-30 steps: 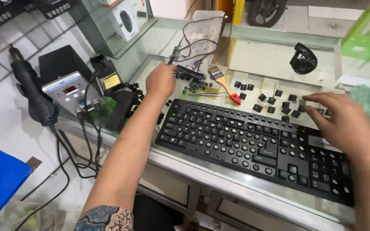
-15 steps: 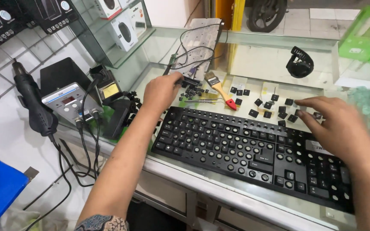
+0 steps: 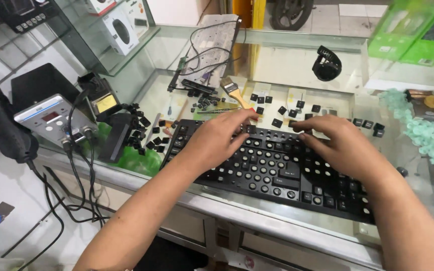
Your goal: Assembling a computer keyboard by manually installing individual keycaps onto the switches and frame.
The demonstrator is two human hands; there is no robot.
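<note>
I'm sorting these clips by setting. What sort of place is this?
Probably an electronics repair counter in a shop. A soldering station stands on the glass counter, both hands rest on a keyboard stripped of keycaps, loose keycaps lie about, and boxed goods sit on a shelf.

Under left hand [image 3: 216,143]: flat black matt plastic keyboard [image 3: 277,173]. Beyond fingers: loose black matt plastic keycaps [image 3: 283,110], wooden-handled brush [image 3: 236,92], glossy glass countertop [image 3: 302,60].

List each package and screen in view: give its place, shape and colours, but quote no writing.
White mouse box: glass shelf, upper left; black mouse pictured.
Green boxes: top right, stacked, with dark panels.
Soldering station screen: left, small dark rectangle with red glow on grey panel.
</note>
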